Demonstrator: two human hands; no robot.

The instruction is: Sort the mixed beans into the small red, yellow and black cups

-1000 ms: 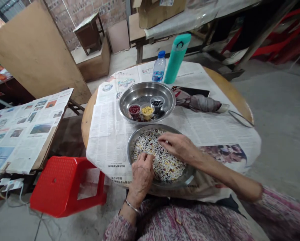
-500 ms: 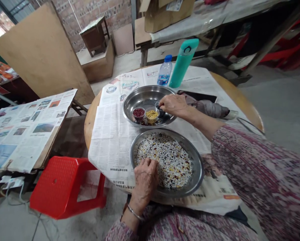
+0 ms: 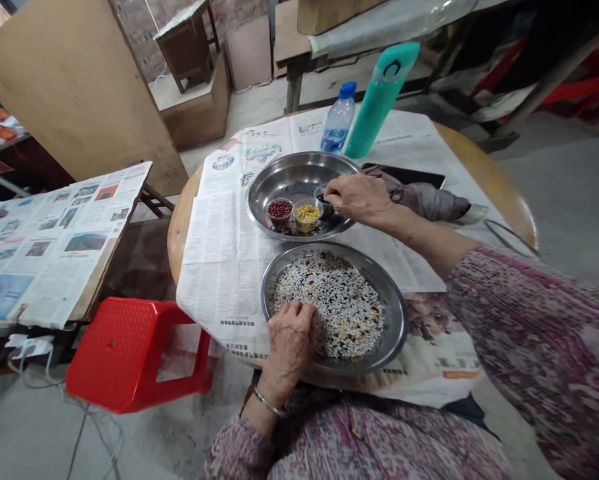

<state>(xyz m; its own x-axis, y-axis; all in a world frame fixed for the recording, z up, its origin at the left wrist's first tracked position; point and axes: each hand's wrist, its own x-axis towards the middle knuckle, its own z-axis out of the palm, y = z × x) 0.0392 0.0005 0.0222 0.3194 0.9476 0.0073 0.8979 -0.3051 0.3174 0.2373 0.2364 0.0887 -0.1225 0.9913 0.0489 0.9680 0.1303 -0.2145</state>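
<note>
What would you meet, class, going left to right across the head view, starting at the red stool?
Red stool, red beans, yellow beans, right hand, grey bundle.

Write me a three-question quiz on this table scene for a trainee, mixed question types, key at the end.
1. True or false: the left hand is at the grain mix in the near basin.

2. Pick one. The right hand has its fingertips over: A, the near basin; B, the far basin; C, the red stool.

3. Fill in the colour: the blue-capped bottle stands beside a taller ____ bottle.

Key: 1 true; 2 B; 3 teal.
</note>
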